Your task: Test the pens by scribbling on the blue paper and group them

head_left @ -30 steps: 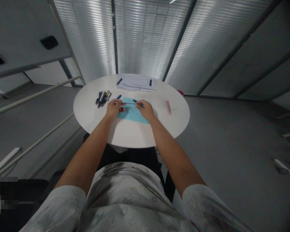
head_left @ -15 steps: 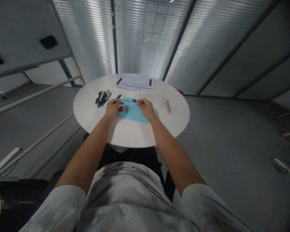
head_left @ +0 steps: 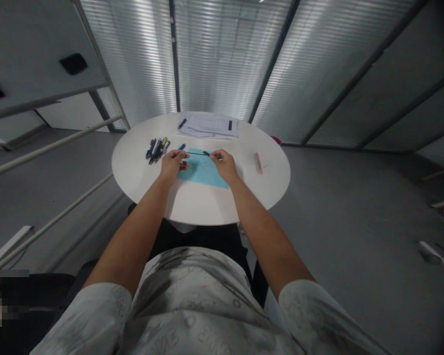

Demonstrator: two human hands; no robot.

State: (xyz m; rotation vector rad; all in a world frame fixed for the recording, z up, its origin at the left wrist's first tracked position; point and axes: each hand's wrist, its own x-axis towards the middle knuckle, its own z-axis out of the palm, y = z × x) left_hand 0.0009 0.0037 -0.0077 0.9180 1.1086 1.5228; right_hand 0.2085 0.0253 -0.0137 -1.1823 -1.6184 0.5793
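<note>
Above the blue sheet (head_left: 203, 177), a thin dark strand (head_left: 196, 154) held at both ends

The left hand (head_left: 171, 163) pinches one end of the strand between thumb and forefinger, its other fingers loosely curled below. The right hand (head_left: 225, 165) has its fingertips closed together at the far end; exactly how much of the strand they cover is too small to tell. Between the two grips the strand runs straight, over the sheet, which lies on the white table (head_left: 200, 207). A short dark item (head_left: 206, 153) shows just beside the right fingertips; whether it touches the strand, I cannot tell.

So slender a thing should weigh next to nothing. Its straightness may mean it is stiff, like a pen refill, or merely pulled taut, like cord; the view does not settle which. If stiff, it probably flexes a little and could kink when bowed; being thin, it may also roll under the fingertips or slip if smooth. The sensible hold is at the two ends, with the soft pads of thumb and forefinger, a light squeeze and no twisting, leaving the middle unloaded. Pressing hard at mid-length seems the likeliest way to bend it
</note>
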